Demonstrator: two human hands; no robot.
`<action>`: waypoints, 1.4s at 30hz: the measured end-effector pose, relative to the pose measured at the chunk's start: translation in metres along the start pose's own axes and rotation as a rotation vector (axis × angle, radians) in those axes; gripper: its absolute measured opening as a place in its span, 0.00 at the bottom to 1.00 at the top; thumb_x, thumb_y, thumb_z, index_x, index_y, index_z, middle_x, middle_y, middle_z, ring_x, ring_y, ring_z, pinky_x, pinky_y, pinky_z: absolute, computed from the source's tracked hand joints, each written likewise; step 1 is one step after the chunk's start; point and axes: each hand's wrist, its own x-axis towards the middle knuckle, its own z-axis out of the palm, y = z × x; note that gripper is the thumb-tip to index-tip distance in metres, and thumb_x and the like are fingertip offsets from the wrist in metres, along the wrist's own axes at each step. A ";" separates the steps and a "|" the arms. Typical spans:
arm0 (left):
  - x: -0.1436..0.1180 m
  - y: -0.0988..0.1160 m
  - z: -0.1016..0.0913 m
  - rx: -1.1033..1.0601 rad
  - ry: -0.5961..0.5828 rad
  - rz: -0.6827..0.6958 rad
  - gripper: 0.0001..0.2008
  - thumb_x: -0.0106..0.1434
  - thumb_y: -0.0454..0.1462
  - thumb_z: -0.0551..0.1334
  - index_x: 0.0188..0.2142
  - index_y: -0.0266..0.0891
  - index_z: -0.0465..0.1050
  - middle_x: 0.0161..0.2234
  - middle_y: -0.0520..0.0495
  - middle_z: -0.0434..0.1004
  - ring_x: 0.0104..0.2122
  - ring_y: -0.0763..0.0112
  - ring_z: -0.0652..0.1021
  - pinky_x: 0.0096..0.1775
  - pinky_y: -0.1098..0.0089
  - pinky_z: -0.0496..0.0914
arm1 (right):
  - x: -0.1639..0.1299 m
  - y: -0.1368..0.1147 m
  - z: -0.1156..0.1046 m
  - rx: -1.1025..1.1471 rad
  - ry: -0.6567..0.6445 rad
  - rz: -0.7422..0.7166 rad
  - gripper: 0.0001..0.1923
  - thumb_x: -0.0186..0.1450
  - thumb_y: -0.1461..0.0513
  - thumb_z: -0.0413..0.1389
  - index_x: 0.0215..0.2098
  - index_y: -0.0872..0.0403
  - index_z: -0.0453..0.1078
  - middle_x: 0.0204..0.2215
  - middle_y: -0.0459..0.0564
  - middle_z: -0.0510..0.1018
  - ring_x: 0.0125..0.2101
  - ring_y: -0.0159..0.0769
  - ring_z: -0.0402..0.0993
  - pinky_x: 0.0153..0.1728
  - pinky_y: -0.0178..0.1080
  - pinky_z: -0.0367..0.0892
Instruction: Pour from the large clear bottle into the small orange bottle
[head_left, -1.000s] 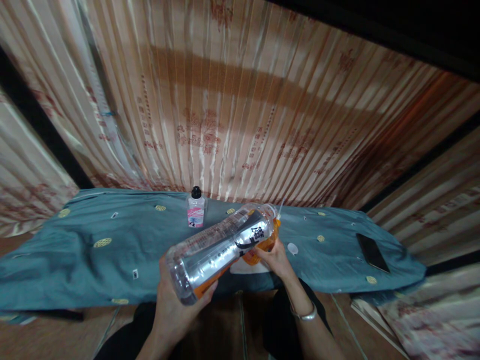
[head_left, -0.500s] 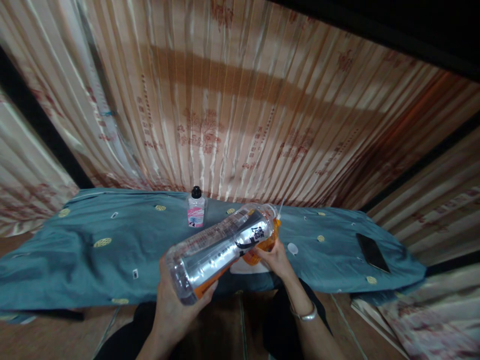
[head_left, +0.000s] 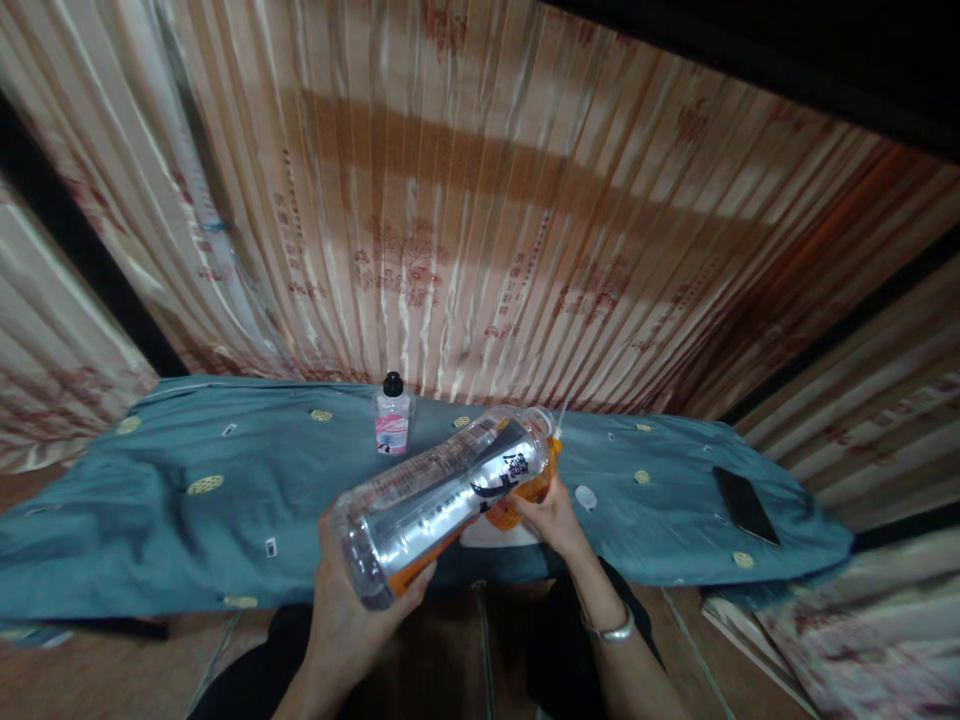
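Note:
A large clear plastic bottle (head_left: 442,505) with a silver and orange label lies tilted across the middle of the view, its neck toward the upper right. My left hand (head_left: 356,625) is wrapped round its base end. Partly behind the neck is an orange bottle (head_left: 502,517), which my right hand (head_left: 555,518) grips. The large bottle's mouth is close to the orange bottle's top; whether they touch I cannot tell. A thin pale stick or tube (head_left: 562,415) juts up beside the mouth. Much of the orange bottle is hidden.
A clear bottle with black cap and pink label (head_left: 392,425) stands on the teal cloth (head_left: 180,530) covering the table. A black phone (head_left: 745,505) lies at the right. Near the right hand is a white oval (head_left: 586,497). Behind hangs a patterned curtain (head_left: 450,230).

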 end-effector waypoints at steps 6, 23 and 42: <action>0.001 -0.004 -0.001 0.031 0.009 0.058 0.38 0.46 0.50 0.70 0.53 0.42 0.59 0.45 0.42 0.75 0.44 0.56 0.78 0.46 0.53 0.75 | 0.002 0.006 -0.002 -0.014 0.005 0.011 0.27 0.46 0.56 0.70 0.42 0.52 0.68 0.41 0.51 0.82 0.43 0.47 0.80 0.46 0.48 0.73; 0.001 -0.003 -0.001 0.013 -0.003 0.021 0.38 0.45 0.50 0.70 0.53 0.43 0.58 0.46 0.42 0.73 0.44 0.56 0.78 0.46 0.52 0.75 | 0.000 0.002 -0.001 -0.045 0.020 -0.011 0.27 0.46 0.55 0.69 0.42 0.52 0.68 0.40 0.51 0.82 0.41 0.48 0.80 0.43 0.47 0.75; 0.001 0.001 0.000 -0.012 -0.026 0.006 0.37 0.47 0.49 0.70 0.53 0.44 0.58 0.46 0.42 0.72 0.46 0.55 0.77 0.49 0.48 0.73 | 0.000 0.002 -0.002 -0.010 0.018 0.010 0.29 0.45 0.55 0.70 0.42 0.52 0.67 0.41 0.52 0.82 0.43 0.48 0.79 0.46 0.49 0.74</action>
